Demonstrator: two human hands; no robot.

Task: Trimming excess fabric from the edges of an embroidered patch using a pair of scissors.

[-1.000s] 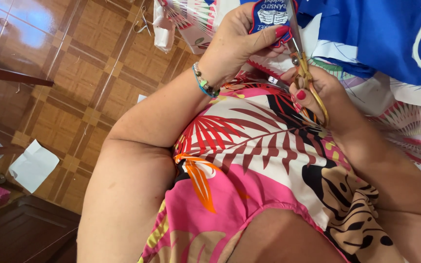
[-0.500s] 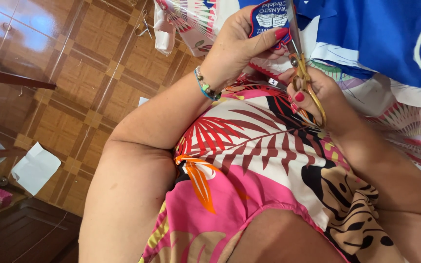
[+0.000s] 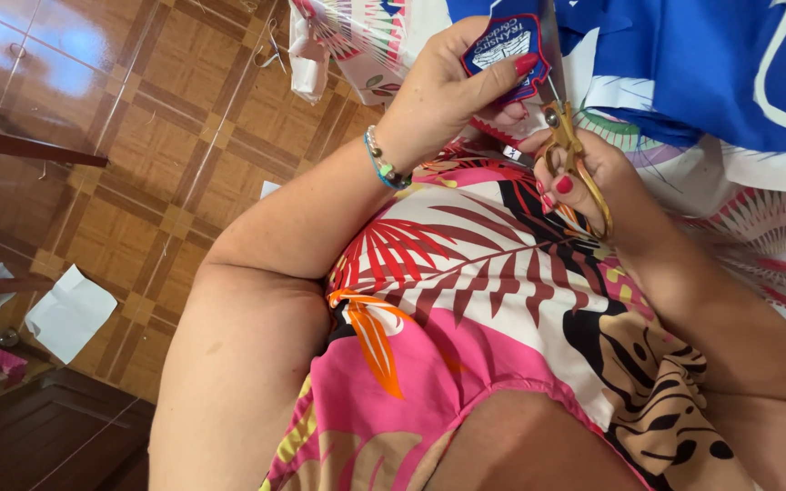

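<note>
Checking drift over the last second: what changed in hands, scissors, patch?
Little. The left hand keeps pinching the blue patch; the right hand keeps the gold-handled scissors beside it, blades up. The view slid slightly, so the white paper on the floor sits a bit further right. Blue fabric unchanged.

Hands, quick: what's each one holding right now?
Left hand: closed on a blue embroidered patch, pinched between thumb and fingers.
Right hand: closed, fingers through the gold handles of the scissors.

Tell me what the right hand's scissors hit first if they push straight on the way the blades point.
Most likely the blue embroidered patch pinched in the left hand: the blades of the gold-handled scissors in the right hand already run along its edge. Beyond lies blue fabric.
</note>
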